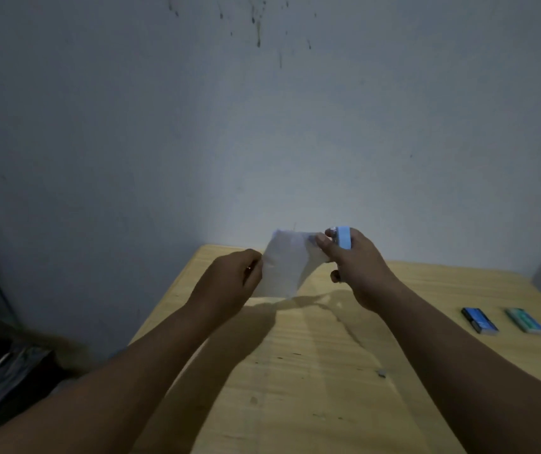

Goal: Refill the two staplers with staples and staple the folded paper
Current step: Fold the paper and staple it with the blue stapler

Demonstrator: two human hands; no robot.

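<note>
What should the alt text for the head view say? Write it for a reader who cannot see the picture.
A person holds a folded white paper in the air above a wooden table, the left hand pinching its left edge while the right hand closes a light blue stapler on its upper right corner. Two small boxes, one blue and one green, lie on the table to the right.

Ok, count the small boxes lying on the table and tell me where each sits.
2. A dark blue box lies on the table to the right of the right forearm; a green box lies just right of it, apart. Others may be out of view.
</note>
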